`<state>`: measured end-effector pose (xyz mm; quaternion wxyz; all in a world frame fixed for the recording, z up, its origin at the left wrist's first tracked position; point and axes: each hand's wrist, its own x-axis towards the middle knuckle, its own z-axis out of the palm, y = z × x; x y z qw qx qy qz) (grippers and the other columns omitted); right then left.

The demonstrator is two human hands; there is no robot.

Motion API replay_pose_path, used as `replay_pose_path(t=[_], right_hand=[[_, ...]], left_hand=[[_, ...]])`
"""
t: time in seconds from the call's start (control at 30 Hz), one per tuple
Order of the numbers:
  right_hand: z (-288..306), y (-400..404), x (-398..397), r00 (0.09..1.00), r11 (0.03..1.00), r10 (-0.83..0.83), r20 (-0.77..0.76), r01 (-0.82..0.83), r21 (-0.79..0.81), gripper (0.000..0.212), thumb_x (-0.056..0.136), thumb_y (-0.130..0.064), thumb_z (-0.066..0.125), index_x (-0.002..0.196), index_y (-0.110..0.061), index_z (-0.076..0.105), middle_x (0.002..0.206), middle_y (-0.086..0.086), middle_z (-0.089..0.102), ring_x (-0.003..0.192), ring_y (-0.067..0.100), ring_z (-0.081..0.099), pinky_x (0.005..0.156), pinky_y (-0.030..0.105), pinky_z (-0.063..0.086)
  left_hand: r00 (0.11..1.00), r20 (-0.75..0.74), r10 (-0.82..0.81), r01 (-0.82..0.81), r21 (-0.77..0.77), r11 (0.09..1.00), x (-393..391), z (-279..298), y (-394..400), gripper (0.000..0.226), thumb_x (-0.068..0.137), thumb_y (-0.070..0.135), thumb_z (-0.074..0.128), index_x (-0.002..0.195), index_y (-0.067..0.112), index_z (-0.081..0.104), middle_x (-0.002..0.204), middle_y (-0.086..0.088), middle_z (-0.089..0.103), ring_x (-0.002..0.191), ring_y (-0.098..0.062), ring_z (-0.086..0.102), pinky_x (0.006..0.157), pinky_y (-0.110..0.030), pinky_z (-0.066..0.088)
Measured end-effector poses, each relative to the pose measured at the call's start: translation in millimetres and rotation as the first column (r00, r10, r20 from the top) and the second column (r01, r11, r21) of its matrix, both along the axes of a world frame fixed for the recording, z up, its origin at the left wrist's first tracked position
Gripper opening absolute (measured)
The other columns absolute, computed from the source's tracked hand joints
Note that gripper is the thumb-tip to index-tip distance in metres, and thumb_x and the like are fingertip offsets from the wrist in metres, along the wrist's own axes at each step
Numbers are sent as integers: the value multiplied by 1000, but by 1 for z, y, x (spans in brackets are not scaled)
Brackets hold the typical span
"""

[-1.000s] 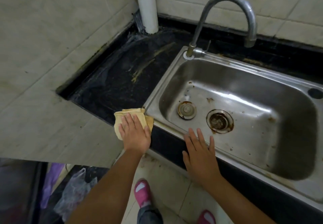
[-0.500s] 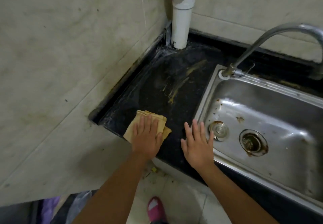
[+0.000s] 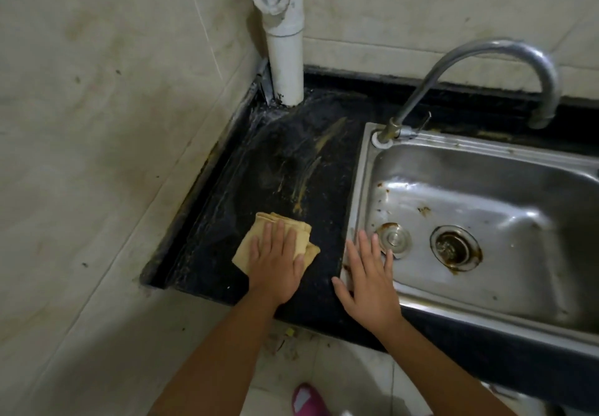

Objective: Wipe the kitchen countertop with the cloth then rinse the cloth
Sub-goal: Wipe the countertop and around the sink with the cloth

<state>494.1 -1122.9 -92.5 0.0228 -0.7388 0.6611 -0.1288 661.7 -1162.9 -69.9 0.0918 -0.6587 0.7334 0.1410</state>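
The left hand [image 3: 275,263] lies flat, fingers spread, pressing the yellow cloth [image 3: 275,237] onto the black worktop [image 3: 285,172]. The right hand [image 3: 369,282], grip released, rests on the sink [image 3: 356,188] edge.

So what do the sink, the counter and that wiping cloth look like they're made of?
Sink: looks like stainless steel, brushed grey with bright glare and rust-brown spots around the drain. Countertop: probably polished black stone or a laminate imitating it, dark and speckled. Cloth: soft woven fabric, tan, folded in layers under the left hand.
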Motion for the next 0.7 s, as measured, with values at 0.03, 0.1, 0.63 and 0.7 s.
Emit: replay_pose_path(t=[0.03, 0.1, 0.63, 0.7], right_hand=[[4, 0, -3, 1000, 1000, -10, -11, 10, -20, 57, 95, -49, 19, 135, -10, 33, 148, 12, 29, 144, 23, -3, 113, 52, 9], [6, 9, -12, 995, 998, -54, -83, 52, -23, 52, 88, -43, 31, 130, -13, 39, 141, 14, 43, 135, 30, 18, 108, 58, 15], [-8, 53, -35, 956, 963, -236, -172, 254, 94, 66, 97, -48, 3, 120, -25, 61, 132, 6, 56, 129, 30, 26, 106, 50, 7], [-7, 51, -38, 962, 969, -218, -164, 233, 82, 66, 97, -48, 3, 121, -25, 60, 133, 6, 55, 130, 30, 26, 108, 48, 3]], left_hand=[[1000, -11, 17, -17, -1, 1000, -4, -1, -10, 57, 97, 39, 14, 147, 15, 0, 155, -9, -10, 142, -26, -9, 114, -45, -4], [999, -19, 37, -37, -5, 999, -13, -1, -21, 56, 99, 36, 18, 147, 16, -3, 155, -8, -13, 142, -25, -12, 113, -45, -7], [982, -98, -161, 155, -63, 986, -35, -17, 71, 56, 85, 40, 24, 130, 13, 43, 132, -15, 53, 127, -33, 36, 110, -41, 19], [987, -54, -149, 147, -35, 988, -42, -9, 49, 62, 89, 41, 15, 145, 13, 22, 153, -12, 19, 141, -30, 15, 113, -44, 13]])
